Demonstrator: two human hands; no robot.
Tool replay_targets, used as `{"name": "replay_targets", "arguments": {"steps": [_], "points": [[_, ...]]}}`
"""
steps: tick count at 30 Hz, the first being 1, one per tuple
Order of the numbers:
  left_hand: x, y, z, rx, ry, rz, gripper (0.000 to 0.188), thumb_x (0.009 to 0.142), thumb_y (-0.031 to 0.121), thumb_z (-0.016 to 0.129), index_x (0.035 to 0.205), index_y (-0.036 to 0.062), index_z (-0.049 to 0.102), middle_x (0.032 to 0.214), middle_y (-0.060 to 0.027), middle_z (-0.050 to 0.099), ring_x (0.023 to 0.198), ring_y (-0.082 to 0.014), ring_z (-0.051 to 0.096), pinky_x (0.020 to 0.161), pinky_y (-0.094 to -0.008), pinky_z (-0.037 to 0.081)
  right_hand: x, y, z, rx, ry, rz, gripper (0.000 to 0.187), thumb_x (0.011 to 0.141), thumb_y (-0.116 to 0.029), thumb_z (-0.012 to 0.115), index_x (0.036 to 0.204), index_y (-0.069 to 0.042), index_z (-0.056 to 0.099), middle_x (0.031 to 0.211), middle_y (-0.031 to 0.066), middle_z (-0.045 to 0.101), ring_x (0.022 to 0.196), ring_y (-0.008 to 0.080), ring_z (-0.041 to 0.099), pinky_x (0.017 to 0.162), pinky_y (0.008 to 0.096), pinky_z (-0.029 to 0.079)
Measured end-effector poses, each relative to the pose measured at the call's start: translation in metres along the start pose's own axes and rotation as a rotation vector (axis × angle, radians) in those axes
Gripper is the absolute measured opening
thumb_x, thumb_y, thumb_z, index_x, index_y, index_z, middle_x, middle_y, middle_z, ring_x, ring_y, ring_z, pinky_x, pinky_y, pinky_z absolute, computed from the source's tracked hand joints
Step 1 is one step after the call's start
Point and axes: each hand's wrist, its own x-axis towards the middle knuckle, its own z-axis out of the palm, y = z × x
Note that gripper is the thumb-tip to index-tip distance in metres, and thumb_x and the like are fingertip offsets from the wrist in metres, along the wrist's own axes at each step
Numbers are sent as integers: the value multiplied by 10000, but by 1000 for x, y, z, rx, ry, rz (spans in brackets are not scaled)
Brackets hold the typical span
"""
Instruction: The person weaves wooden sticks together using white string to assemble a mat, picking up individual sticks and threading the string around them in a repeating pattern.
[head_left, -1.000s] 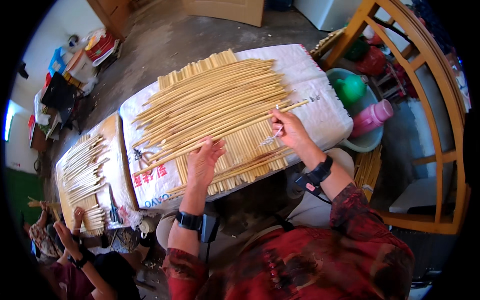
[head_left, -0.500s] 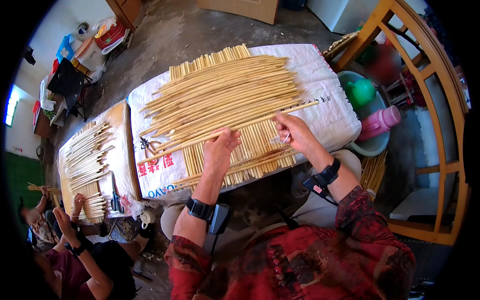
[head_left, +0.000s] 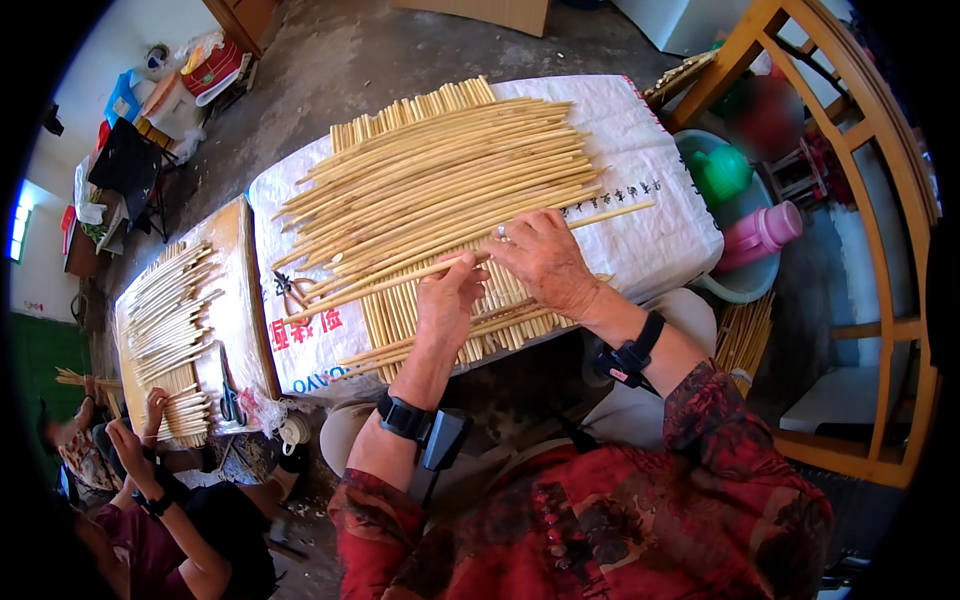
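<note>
A long, pale yellow plant stalk [head_left: 620, 213] lies slantwise across the near side of a layer of similar stalks [head_left: 440, 185]. My left hand [head_left: 450, 300] pinches this stalk from below, near its middle, between thumb and fingers. Bent over the same stalk just to the right is my right hand [head_left: 545, 262], its fingertips curled down close to the left ones. Whether a thread runs between the fingers cannot be made out. Beneath, crosswise stalks [head_left: 400, 312] show at the near edge, with several loose stalks [head_left: 530, 318] lying over them.
White woven sacking [head_left: 660, 130] covers my table. On a second table at left lie more stalks [head_left: 165, 315] and scissors [head_left: 229, 385], beside a co-worker's hands [head_left: 140, 430]. A basin [head_left: 765, 275] with a pink jug [head_left: 765, 235] and a wooden frame [head_left: 875, 250] stand at right.
My right hand has moved left along the stalk, close to my left hand, and turned its back upward. White string seen in it before no longer shows clearly. The stalk has shifted slightly right.
</note>
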Motion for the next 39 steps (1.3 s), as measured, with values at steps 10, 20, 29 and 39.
{"name": "replay_targets", "arguments": {"steps": [10,20,29,39], "points": [[-15,45,2,625,-185,-119,210,893,202,527,884,5,599,843,-95,645,657,-111,593,535,-228,449,-6,17,5,115,-69,27,198,733,-105,534,917,-108,607,730,55,495,736,239,529,654,338,427],[-17,68,-19,1298,-31,634,106,816,94,595,836,-9,612,771,-111,591,685,-211,574,616,-298,446,-34,1,36,236,-152,67,122,747,-106,536,849,-106,604,690,51,480,720,232,521,623,340,433],[-21,41,-23,1610,-177,778,88,782,102,548,727,40,575,727,-110,550,753,-304,550,640,-406,421,-50,-10,53,253,-191,119,164,695,-112,585,847,-114,647,697,48,495,719,229,512,624,325,436],[-11,21,-36,1904,-265,612,138,810,159,521,791,73,627,785,-78,583,807,-268,563,695,-400,408,-54,-13,57,226,-197,118,188,683,-86,592,863,-112,642,702,49,497,734,228,514,633,324,440]]}}
